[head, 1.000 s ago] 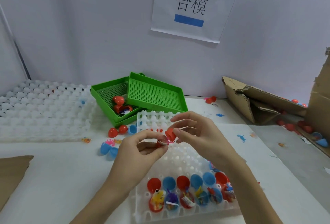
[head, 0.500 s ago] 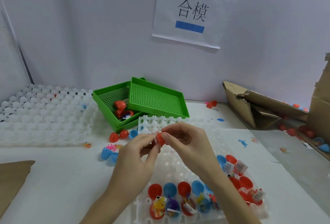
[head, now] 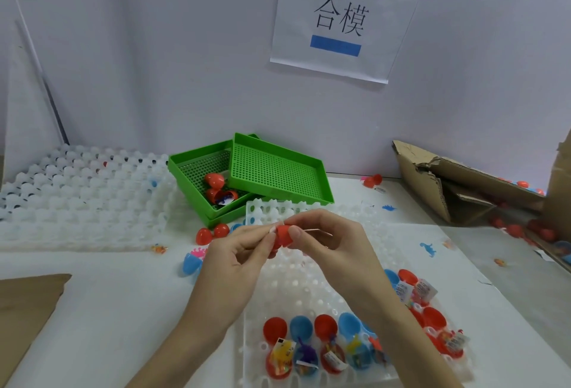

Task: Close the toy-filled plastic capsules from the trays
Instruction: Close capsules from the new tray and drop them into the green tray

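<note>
Pinching one red capsule (head: 283,235) between left hand (head: 238,259) and right hand (head: 329,247), above the white tray (head: 296,282). Judgement: align both rims squarely, then squeeze evenly until seated. Tray's near row holds open, toy-filled red and blue capsules (head: 321,347). Green tray (head: 197,183) holds a few red capsules.

**Non-task items in view**

A paper sign (head: 346,19) hangs on the rear wall; it carries two black characters above a blue bar. Two green perforated trays (head: 278,171) sit at the table's rear centre, the right one overlapping and tilted on the left one. A torn cardboard box (head: 457,183) lies open at the right. A flat cardboard sheet (head: 27,304) rests at the table's left edge.
</note>
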